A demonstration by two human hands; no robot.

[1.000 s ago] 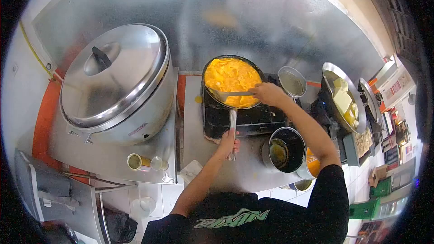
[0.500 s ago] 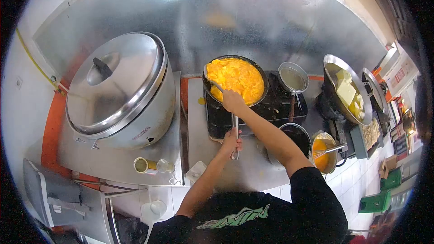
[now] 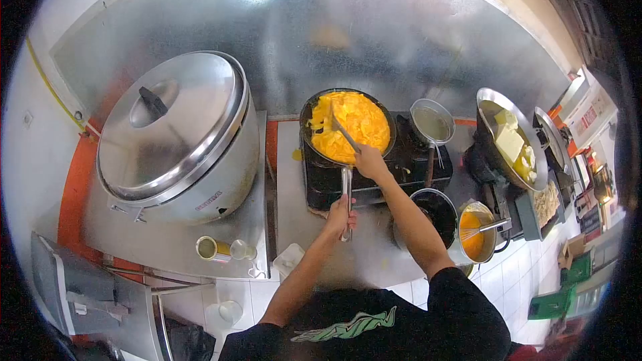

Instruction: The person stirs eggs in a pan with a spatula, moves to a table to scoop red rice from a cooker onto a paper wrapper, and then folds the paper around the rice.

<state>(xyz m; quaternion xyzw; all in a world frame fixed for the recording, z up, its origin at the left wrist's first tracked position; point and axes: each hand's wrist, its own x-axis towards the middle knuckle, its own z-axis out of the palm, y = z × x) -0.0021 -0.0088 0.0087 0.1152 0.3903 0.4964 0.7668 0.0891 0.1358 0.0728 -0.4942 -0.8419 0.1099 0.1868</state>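
A dark frying pan point(image 3: 392, 135) on the black gas stove point(image 3: 321, 190) holds soft yellow-orange scrambled eggs point(image 3: 364, 120). My left hand point(image 3: 340, 217) is wrapped around the pan's metal handle point(image 3: 346, 184). Above the near right rim of the pan, my right hand point(image 3: 371, 162) grips a grey spatula point(image 3: 344, 134). The spatula slants up and left into the eggs, and its tip is partly hidden among them. Some of the pan's dark bottom shows at the left.
A big lidded rice cooker point(image 3: 180, 134) stands left. Right of the pan are a strainer point(image 3: 432, 120), a dark pot point(image 3: 438, 210), a pot of orange liquid point(image 3: 473, 244) with a whisk, and a wok point(image 3: 515, 140) holding yellow blocks. An open can point(image 3: 210, 249) sits front left.
My right hand has moved right and slightly nearer to me, drawing the spatula from the left rim into the eggs. The eggs have shifted right; my left hand still grips the handle.
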